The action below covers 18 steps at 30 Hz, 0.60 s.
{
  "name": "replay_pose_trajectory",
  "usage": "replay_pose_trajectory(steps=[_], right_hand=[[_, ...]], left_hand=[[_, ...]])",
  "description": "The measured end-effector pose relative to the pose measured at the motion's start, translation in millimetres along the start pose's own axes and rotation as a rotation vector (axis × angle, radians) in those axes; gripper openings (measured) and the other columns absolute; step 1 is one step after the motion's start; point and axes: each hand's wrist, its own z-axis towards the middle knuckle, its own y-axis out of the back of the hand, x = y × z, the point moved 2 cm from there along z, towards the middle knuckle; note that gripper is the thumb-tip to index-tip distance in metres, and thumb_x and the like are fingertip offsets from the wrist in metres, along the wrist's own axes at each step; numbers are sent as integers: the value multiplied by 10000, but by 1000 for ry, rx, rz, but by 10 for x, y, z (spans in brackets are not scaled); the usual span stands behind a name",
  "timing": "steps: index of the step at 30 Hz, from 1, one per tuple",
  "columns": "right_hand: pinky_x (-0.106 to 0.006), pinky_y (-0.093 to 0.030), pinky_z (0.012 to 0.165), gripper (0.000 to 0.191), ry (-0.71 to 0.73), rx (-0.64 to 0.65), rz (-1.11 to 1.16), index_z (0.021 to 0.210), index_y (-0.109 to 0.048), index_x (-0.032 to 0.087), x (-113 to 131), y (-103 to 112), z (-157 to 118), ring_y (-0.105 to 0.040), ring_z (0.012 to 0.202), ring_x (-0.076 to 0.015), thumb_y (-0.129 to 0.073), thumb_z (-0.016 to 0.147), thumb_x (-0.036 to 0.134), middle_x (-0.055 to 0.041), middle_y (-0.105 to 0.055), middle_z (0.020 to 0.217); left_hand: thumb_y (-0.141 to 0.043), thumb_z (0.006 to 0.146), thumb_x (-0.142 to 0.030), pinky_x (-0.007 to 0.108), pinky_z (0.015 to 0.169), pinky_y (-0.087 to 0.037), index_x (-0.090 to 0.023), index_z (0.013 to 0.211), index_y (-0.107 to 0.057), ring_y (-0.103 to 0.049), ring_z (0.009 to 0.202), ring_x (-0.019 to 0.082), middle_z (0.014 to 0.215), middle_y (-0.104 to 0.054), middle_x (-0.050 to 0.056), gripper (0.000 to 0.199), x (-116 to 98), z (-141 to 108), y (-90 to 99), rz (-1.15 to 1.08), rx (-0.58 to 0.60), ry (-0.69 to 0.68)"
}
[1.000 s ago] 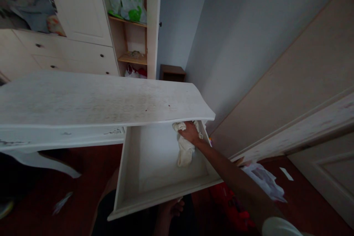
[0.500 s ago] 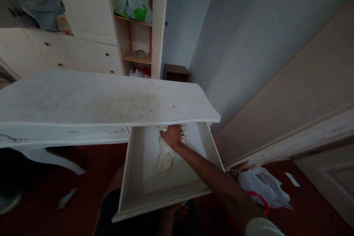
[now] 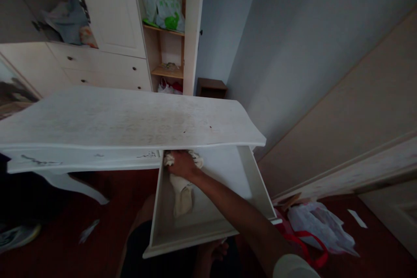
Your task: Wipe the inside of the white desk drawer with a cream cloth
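My right hand [image 3: 182, 164] is closed on a cream cloth [image 3: 182, 200], pressing it to the bottom of the pulled-out drawer [image 3: 208, 230] near its left back corner. The bunched part of the cloth sits around my fingers, and a loose end trails toward the drawer front. Below the drawer's front edge is my left hand [image 3: 216, 251], low over my lap, fingers curled. A small pale bit shows at its fingertips, too dim to name. The drawer belongs to a white table [image 3: 130, 117] with dark smudges on its top.
Behind the table stands a white wardrobe [image 3: 120, 13] with plastic bags [image 3: 169, 6] on a shelf. A small brown cabinet [image 3: 211, 84] is by the wall. On the red floor at right lies a white plastic bag [image 3: 322, 226] with red straps; a shoe [image 3: 19, 236] is at left.
My right hand has swept the cloth left across the drawer bottom, from the middle to the left side. My left hand stays below the drawer. The view has shifted slightly.
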Motion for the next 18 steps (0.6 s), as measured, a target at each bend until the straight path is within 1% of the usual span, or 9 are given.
replay_pose_trajectory(steps=[2, 5, 9, 12, 13, 15, 18], right_hand=[[-407, -478, 975, 475, 73, 36, 6, 1172, -575, 202, -22, 16, 12, -590, 1157, -295, -693, 735, 345, -126, -637, 1251], [-385, -484, 939, 368, 240, 110, 13, 1029, -611, 196, -88, 55, -38, -612, 1094, -280, -728, 716, 350, -109, -666, 1150], [-323, -493, 873, 330, 463, 291, 48, 954, -625, 187, -104, 74, -241, -643, 967, -229, -768, 696, 335, -70, -684, 1021], [-286, -497, 836, 292, 544, 412, 141, 928, -627, 193, -65, 95, -440, -645, 907, -193, -768, 701, 310, -47, -687, 981], [-285, -500, 829, 290, 550, 425, 177, 929, -627, 192, -56, 119, -502, -645, 897, -190, -766, 699, 302, -46, -689, 970], [-297, -502, 833, 314, 551, 394, 249, 953, -629, 188, -55, 206, -605, -646, 893, -196, -763, 689, 291, -51, -692, 960], [-315, -501, 832, 374, 499, 265, 398, 993, -628, 184, -124, 455, -699, -646, 886, -204, -751, 655, 287, -52, -688, 950]], left_hand=[[-850, 321, -543, 294, 517, -384, -145, 582, -678, -575, 498, 178, 549, -677, 90, 507, -14, -13, -4, 14, 14, -15], [-856, 359, -540, 292, 526, -390, -149, 594, -674, -582, 510, 179, 561, -680, 82, 491, -8, 8, -1, 56, 49, -16], [-866, 402, -499, 297, 543, -400, -141, 586, -666, -588, 522, 185, 563, -674, 89, 449, 19, 56, 18, 82, 48, 12], [-871, 401, -487, 302, 554, -410, -132, 597, -678, -595, 537, 191, 584, -681, 104, 449, 29, 53, 31, 72, 50, 16], [-868, 396, -500, 300, 556, -413, -130, 602, -686, -596, 543, 190, 598, -688, 108, 461, 26, 46, 37, 62, 52, 0], [-862, 378, -529, 299, 554, -420, -134, 600, -696, -598, 552, 190, 615, -698, 114, 483, 20, 29, 51, 61, 62, -20], [-864, 377, -528, 339, 575, -462, -170, 603, -706, -640, 614, 244, 634, -706, 110, 452, 13, 11, 80, 97, 74, -6]])
